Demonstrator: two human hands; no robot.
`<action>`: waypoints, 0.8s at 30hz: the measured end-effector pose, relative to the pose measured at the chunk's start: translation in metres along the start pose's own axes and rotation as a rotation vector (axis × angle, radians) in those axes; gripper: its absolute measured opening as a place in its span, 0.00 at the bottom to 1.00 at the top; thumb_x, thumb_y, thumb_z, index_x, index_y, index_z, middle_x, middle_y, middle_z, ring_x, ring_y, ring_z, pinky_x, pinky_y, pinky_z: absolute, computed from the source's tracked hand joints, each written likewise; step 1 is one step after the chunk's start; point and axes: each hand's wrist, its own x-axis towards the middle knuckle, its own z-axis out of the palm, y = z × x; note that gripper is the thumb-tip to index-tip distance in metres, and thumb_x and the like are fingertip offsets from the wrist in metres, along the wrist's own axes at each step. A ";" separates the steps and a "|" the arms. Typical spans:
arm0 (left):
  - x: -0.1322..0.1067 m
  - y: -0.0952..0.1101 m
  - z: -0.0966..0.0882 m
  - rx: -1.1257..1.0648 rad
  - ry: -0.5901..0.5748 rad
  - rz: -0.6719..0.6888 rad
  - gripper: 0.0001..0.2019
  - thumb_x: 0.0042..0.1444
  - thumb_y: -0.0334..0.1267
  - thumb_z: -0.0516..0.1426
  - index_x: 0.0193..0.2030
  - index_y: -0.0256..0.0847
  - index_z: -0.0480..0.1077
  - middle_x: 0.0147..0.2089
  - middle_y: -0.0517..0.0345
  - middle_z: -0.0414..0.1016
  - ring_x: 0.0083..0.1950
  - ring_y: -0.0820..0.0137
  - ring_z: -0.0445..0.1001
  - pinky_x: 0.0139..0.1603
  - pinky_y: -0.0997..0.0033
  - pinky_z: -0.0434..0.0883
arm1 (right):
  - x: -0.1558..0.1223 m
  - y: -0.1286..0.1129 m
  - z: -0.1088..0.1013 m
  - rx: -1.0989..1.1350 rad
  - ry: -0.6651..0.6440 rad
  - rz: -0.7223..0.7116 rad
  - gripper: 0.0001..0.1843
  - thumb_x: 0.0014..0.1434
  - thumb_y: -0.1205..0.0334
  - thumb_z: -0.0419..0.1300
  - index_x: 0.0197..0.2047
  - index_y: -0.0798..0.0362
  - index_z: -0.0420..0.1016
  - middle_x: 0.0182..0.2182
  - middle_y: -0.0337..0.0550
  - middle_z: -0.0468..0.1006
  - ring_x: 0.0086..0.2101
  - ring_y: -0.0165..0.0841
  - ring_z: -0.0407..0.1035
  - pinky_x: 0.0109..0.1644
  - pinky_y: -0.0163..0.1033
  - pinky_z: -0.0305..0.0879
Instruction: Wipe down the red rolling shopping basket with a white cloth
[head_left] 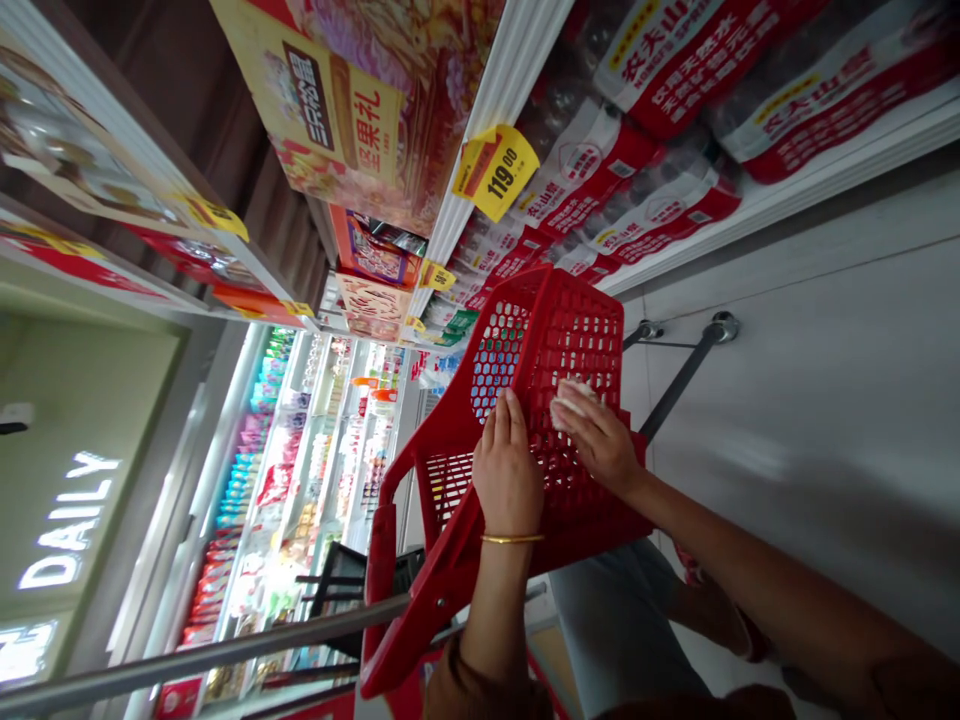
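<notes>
A red plastic shopping cart (pixel 556 320) with a perforated basket appears tilted in the head view. My left hand (pixel 508 480), with a gold bangle at the wrist, lies on the cart's side rim, fingers stretched out and close together. Its thumb is hidden. Inside the basket, my right hand (pixel 606 445) presses a crumpled white cloth (pixel 574 400) against the perforated red wall. Part of the cloth is covered by my fingers, and its exact material is hard to tell.
Shelves beside the cart hold packs of red-labelled water bottles (pixel 660 205) and gift boxes (pixel 367 120). A yellow price tag (pixel 495 172) juts from the shelf edge. Metal cart legs (pixel 686 375) stand over the grey floor. Lit shelves of packaged goods (pixel 300 450) lie beyond.
</notes>
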 end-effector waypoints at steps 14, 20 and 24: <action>0.037 0.020 0.010 -0.065 0.030 -0.051 0.27 0.63 0.26 0.45 0.70 0.30 0.51 0.70 0.41 0.58 0.70 0.60 0.59 0.67 0.58 0.64 | 0.054 0.024 0.018 -0.042 -0.038 0.076 0.26 0.68 0.62 0.53 0.67 0.38 0.57 0.70 0.40 0.51 0.68 0.41 0.47 0.70 0.63 0.47; 0.035 0.013 0.015 -0.032 0.008 -0.044 0.30 0.60 0.23 0.45 0.71 0.33 0.50 0.70 0.42 0.57 0.71 0.60 0.57 0.67 0.58 0.64 | 0.028 0.030 0.030 0.071 -0.075 0.131 0.23 0.70 0.63 0.48 0.66 0.38 0.60 0.67 0.39 0.59 0.68 0.37 0.48 0.70 0.57 0.51; 0.034 0.013 0.016 -0.025 0.011 -0.052 0.30 0.61 0.24 0.45 0.71 0.34 0.50 0.70 0.42 0.57 0.71 0.60 0.57 0.67 0.57 0.64 | 0.016 0.022 0.029 0.115 -0.081 0.124 0.23 0.70 0.65 0.48 0.65 0.38 0.60 0.66 0.39 0.62 0.67 0.35 0.51 0.71 0.55 0.50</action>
